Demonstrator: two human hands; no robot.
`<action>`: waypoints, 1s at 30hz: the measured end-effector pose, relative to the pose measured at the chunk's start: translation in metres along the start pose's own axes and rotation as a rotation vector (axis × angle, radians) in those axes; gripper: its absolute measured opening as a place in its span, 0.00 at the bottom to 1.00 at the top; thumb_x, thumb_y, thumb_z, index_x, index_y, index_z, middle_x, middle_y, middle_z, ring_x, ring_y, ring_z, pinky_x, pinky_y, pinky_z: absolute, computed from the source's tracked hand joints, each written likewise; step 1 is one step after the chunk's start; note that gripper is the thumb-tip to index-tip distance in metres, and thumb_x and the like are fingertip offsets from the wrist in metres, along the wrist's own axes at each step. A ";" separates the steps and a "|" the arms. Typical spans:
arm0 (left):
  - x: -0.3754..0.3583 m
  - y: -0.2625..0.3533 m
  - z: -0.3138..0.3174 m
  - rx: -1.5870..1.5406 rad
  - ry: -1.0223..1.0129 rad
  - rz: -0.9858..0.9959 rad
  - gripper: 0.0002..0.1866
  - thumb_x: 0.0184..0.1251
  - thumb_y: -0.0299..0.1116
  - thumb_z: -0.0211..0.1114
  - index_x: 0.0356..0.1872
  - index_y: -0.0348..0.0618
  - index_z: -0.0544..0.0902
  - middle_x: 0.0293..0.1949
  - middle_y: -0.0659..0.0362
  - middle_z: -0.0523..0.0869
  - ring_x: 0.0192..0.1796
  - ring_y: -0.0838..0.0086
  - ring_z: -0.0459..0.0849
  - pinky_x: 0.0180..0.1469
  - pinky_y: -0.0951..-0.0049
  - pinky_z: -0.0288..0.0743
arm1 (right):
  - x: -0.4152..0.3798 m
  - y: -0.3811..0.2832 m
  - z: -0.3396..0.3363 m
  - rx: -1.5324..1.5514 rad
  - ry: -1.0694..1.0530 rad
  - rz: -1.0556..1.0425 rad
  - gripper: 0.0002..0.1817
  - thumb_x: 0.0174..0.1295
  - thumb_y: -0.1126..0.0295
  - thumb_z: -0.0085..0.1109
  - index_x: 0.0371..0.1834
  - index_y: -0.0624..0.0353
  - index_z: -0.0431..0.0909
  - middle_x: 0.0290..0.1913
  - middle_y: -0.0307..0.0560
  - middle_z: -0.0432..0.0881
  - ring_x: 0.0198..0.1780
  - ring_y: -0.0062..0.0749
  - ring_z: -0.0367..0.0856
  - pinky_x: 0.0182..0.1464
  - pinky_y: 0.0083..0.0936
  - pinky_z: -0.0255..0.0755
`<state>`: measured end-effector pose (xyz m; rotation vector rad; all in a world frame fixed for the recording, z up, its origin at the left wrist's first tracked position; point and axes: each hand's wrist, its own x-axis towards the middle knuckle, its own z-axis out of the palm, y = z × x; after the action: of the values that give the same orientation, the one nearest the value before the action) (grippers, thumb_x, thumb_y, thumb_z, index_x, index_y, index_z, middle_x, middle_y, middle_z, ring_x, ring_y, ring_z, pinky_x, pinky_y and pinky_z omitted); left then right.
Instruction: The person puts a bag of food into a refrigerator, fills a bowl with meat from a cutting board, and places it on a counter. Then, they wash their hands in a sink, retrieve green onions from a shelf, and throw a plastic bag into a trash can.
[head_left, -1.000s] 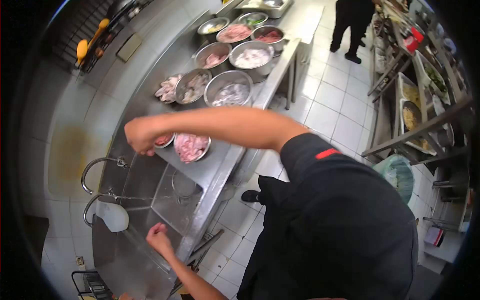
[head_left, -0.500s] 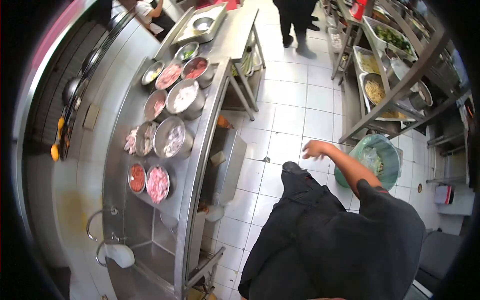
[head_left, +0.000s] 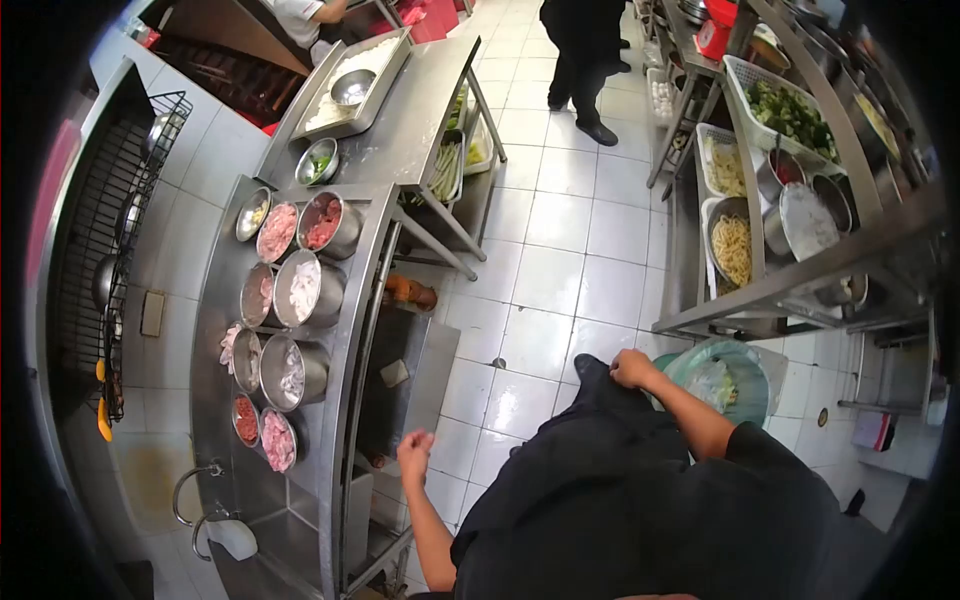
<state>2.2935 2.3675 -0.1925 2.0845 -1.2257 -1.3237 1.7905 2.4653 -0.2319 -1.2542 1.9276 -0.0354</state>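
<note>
My left hand hangs beside the steel counter, its fingers loosely bent and a little apart, with nothing seen in them. On my other side, my right hand is curled in above my leg, near the green bin; no object shows in it. Several steel containers stand on the steel counter to my left. Among them are a bowl of pink meat pieces, a bowl of red minced meat and a deep pot with pale meat. Neither hand touches them.
A white-tiled floor runs ahead between counter and shelves. A person in black stands farther up the aisle. The metal rack at right holds noodles and green vegetables. A sink lies at lower left.
I have moved forward along the counter, and the meat containers sit lower in view. My left hand has come into sight. My right hand's fingers have curled in.
</note>
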 end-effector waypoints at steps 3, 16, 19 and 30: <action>0.017 0.037 0.035 0.033 -0.011 0.009 0.15 0.58 0.31 0.71 0.45 0.37 0.83 0.36 0.61 0.85 0.36 0.78 0.80 0.37 0.76 0.75 | 0.031 0.020 -0.046 0.021 0.133 -0.023 0.10 0.50 0.67 0.59 0.31 0.56 0.88 0.35 0.55 0.86 0.42 0.50 0.84 0.49 0.39 0.77; 0.094 0.052 0.139 -0.174 0.177 0.027 0.06 0.61 0.28 0.66 0.37 0.38 0.83 0.30 0.62 0.84 0.31 0.79 0.80 0.33 0.77 0.74 | 0.273 -0.075 -0.233 -0.069 0.206 -0.250 0.15 0.51 0.66 0.62 0.41 0.59 0.85 0.40 0.57 0.86 0.45 0.49 0.84 0.52 0.36 0.76; 0.145 0.123 0.165 -0.278 0.105 0.040 0.08 0.61 0.26 0.66 0.40 0.34 0.83 0.35 0.58 0.85 0.36 0.77 0.81 0.41 0.76 0.75 | 0.310 -0.100 -0.261 -0.036 0.165 -0.227 0.16 0.51 0.65 0.63 0.43 0.59 0.85 0.39 0.57 0.86 0.43 0.47 0.85 0.51 0.35 0.77; 0.267 0.465 0.218 -0.282 -0.278 0.439 0.10 0.64 0.27 0.66 0.44 0.33 0.82 0.38 0.57 0.86 0.40 0.76 0.83 0.46 0.75 0.77 | 0.386 -0.085 -0.339 0.119 0.178 0.094 0.20 0.49 0.62 0.62 0.44 0.60 0.85 0.46 0.58 0.84 0.50 0.51 0.82 0.58 0.36 0.74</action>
<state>1.9343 1.9203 -0.1171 1.3737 -1.4103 -1.4966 1.5714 1.9938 -0.2057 -1.1122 2.1023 -0.2172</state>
